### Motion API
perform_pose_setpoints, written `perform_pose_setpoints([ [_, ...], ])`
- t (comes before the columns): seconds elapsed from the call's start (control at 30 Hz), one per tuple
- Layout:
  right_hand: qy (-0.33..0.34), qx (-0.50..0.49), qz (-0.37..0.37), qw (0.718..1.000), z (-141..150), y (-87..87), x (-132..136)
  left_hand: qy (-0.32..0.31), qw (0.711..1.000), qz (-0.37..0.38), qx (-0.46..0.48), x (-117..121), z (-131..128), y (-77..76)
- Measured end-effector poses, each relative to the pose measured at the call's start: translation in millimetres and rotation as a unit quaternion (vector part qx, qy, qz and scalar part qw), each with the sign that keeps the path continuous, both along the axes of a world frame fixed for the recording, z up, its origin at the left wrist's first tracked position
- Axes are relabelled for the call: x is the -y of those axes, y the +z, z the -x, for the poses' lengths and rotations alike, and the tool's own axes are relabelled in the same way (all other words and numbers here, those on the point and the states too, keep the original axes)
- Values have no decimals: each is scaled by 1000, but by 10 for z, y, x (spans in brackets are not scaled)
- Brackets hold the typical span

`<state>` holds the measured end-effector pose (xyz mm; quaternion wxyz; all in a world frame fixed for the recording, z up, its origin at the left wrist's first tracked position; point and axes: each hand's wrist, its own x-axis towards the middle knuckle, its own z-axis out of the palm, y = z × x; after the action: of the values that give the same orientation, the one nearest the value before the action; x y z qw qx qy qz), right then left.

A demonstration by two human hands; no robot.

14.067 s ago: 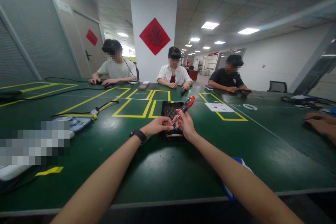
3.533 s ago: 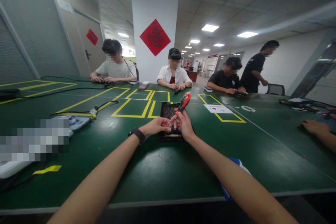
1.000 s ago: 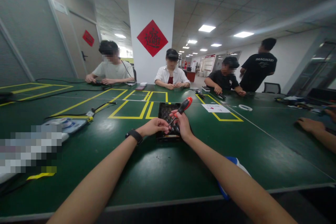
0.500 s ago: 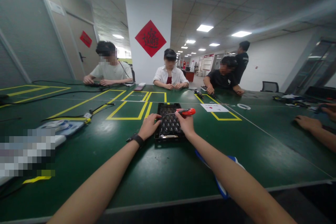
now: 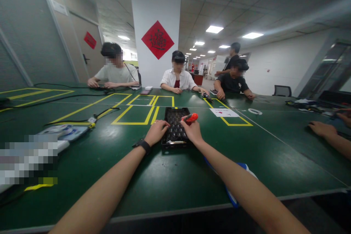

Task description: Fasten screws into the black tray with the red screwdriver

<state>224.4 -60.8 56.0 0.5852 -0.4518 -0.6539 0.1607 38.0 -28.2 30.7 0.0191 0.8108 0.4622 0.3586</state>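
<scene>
My right hand (image 5: 193,131) is closed round a screwdriver (image 5: 192,117) with a red and black handle. The tool lies almost level over a black case (image 5: 177,147), its handle toward the right and its thin shaft toward the left. Bent at the case's left rim is my left hand (image 5: 156,133), fingertips drawn together near the shaft's end. Whatever is between those fingertips is too small or hidden to make out. Rows of small bits fill the case, and a pale metallic rod (image 5: 177,142) lies along its near side.
Yellow tape (image 5: 131,124) marks rectangles on the green table (image 5: 153,190). A white paper (image 5: 224,112) and a white ring (image 5: 255,111) lie to the right. A blue-and-white object (image 5: 231,195) is partly under my right forearm. Cables (image 5: 79,121) run at left. Several people are around the table.
My hands leave their close hold above the case's middle; the screwdriver tips from steep to nearly level, then shifts left. My left hand draws back to the left rim. A standing person moves behind.
</scene>
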Motion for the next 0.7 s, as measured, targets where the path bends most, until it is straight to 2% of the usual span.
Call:
perform_pose_setpoints([
  [0.1, 17, 0, -2, 1000, 13, -7, 10, -2, 1000, 0, 1, -9, 3, -6],
  [0.23, -1, -46, -17, 999, 8, 0, 4, -5, 1000, -4, 8, -9, 9, -12],
  [0.47, -29, -151, 30, 988, -41, -13, -56, -27, 998, 13, 59, -23, -3, -22],
  [0.7, -6, -166, 34, 986, -19, 3, -12, -32, 997, -4, 67, -25, -15, -38],
])
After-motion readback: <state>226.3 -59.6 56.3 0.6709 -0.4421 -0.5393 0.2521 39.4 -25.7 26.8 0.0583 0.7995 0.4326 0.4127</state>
